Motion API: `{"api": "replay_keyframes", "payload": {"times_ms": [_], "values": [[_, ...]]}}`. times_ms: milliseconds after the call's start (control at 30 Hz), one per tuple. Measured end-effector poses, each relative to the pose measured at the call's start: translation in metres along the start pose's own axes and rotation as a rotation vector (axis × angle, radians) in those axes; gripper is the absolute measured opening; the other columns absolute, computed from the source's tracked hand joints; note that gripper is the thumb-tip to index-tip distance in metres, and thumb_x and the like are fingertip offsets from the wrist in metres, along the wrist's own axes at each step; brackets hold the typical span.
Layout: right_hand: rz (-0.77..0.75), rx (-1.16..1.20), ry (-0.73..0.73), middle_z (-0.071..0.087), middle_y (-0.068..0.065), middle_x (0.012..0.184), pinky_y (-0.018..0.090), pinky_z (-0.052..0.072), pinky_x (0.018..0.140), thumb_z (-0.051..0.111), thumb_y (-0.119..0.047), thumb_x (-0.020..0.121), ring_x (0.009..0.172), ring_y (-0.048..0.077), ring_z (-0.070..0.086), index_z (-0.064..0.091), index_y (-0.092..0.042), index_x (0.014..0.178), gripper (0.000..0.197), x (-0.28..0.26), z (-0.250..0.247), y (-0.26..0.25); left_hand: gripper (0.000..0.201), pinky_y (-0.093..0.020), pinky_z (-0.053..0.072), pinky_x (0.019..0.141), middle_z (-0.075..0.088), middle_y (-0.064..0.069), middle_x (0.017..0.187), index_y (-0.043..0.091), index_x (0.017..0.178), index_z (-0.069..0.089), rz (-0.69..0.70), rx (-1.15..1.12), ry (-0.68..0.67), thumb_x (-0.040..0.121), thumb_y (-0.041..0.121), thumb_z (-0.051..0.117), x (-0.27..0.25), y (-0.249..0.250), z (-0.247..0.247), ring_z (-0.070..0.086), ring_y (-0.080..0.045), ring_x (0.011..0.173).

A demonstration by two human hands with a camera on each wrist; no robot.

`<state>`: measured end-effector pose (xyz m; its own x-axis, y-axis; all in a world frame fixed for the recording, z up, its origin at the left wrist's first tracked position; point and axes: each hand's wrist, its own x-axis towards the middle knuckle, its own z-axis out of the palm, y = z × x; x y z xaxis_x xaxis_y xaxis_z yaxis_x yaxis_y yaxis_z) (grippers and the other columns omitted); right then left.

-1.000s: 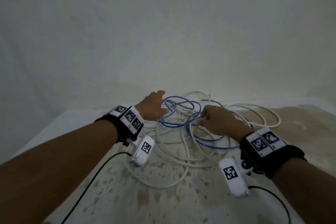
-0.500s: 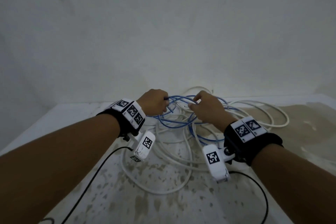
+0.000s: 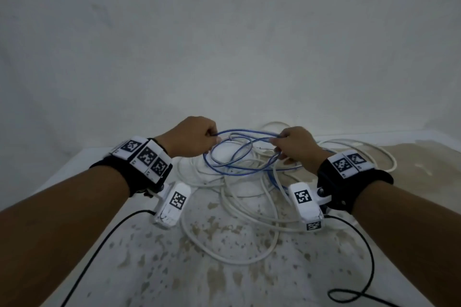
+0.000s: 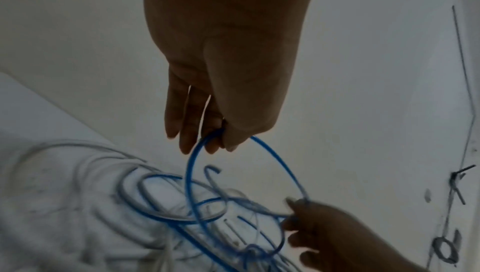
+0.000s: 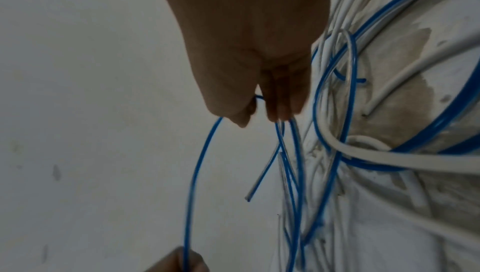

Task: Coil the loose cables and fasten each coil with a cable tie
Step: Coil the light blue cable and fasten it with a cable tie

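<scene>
Cables lie heaped and tangled on the stained table [image 3: 224,269], so the job looks barely begun: no finished coil and no cable tie that I can see. On the left, the left hand [image 3: 192,137] pinches the blue cable [image 3: 245,132] between thumb and fingertips, lifting a loop off the white cables [image 3: 232,207]. On the right, the right hand [image 3: 296,147] closes its fingers on several blue strands, the arc strung between both hands.

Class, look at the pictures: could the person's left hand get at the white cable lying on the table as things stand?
Probably not yet: the left hand pinches the blue cable, as does the right hand. The white cable lies uncovered below; freeing the hand comes first.
</scene>
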<state>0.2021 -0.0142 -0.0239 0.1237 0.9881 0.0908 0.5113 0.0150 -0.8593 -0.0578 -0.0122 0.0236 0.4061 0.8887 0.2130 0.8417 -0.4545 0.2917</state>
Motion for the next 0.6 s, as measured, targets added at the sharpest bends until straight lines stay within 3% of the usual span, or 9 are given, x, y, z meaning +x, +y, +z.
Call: {"api": "replay_keyframes", "payload": {"times_ms": [67,133,200,267,367,433,500,600], "values": [[-0.068,0.087,0.181,0.071,0.020,0.078,0.038,0.060,0.057,0.073,-0.026,0.084,0.060,0.025,0.066,0.061,-0.010,0.073,0.023,0.004,-0.003,-0.005,0.018,-0.031,0.049,0.071,0.066,0.002,0.075,0.010,0.087,0.064,-0.053,0.008,0.006,0.095,0.025,0.058,-0.007,-0.018,0.007,0.064,-0.018,0.074],[-0.159,0.070,0.358,0.068,0.011,0.069,0.047,0.060,0.060,0.071,-0.039,0.077,0.064,0.028,0.068,0.057,-0.020,0.066,0.026,0.007,-0.004,-0.015,0.016,-0.036,0.050,0.072,0.065,-0.004,0.080,0.011,0.085,0.060,-0.087,0.008,0.044,0.096,0.022,0.053,-0.010,-0.031,0.011,0.063,-0.023,0.076],[-0.223,0.059,0.488,0.066,0.005,0.066,0.048,0.058,0.063,0.065,-0.052,0.075,0.067,0.028,0.068,0.055,-0.022,0.064,0.034,0.011,-0.005,-0.025,0.021,-0.037,0.048,0.066,0.061,-0.005,0.076,0.014,0.077,0.053,-0.117,0.066,0.094,0.097,0.021,0.047,-0.007,-0.039,0.011,0.059,-0.027,0.073],[-0.218,0.111,0.588,0.066,0.003,0.067,0.048,0.058,0.064,0.061,-0.060,0.073,0.068,0.029,0.067,0.053,-0.023,0.063,0.039,0.016,-0.009,-0.032,0.029,-0.034,0.044,0.061,0.057,-0.004,0.071,0.015,0.070,0.047,-0.162,0.126,0.120,0.098,0.022,0.043,-0.005,-0.048,0.011,0.056,-0.029,0.069],[-0.153,0.206,0.693,0.065,0.002,0.066,0.049,0.058,0.063,0.058,-0.064,0.070,0.065,0.029,0.068,0.054,-0.027,0.066,0.037,0.023,-0.025,-0.030,0.026,-0.038,0.054,0.064,0.066,-0.012,0.075,0.008,0.073,0.055,-0.241,0.141,0.090,0.095,0.019,0.046,-0.005,-0.068,0.009,0.063,-0.032,0.068],[-0.091,0.293,0.716,0.065,0.008,0.069,0.045,0.059,0.059,0.062,-0.056,0.078,0.066,0.032,0.068,0.053,-0.029,0.065,0.032,0.015,-0.036,-0.030,0.022,-0.038,0.058,0.063,0.071,-0.014,0.076,0.000,0.083,0.063,-0.314,0.139,0.022,0.094,0.015,0.051,-0.010,-0.083,0.009,0.068,-0.030,0.065],[-0.043,0.353,0.685,0.064,0.017,0.075,0.038,0.059,0.054,0.067,-0.032,0.088,0.066,0.033,0.068,0.052,-0.026,0.068,0.026,0.011,-0.041,-0.025,0.024,-0.033,0.058,0.056,0.073,-0.011,0.070,-0.001,0.086,0.067,-0.405,0.061,-0.003,0.095,0.014,0.050,-0.016,-0.094,0.010,0.070,-0.024,0.059],[-0.011,0.438,0.513,0.063,0.020,0.080,0.032,0.057,0.053,0.059,-0.002,0.092,0.062,0.027,0.065,0.059,-0.015,0.078,0.019,0.010,-0.045,-0.008,0.022,-0.030,0.057,0.055,0.073,-0.017,0.076,-0.001,0.091,0.067,-0.422,-0.285,0.104,0.098,0.011,0.049,-0.020,-0.099,0.007,0.069,-0.025,0.061]]}}
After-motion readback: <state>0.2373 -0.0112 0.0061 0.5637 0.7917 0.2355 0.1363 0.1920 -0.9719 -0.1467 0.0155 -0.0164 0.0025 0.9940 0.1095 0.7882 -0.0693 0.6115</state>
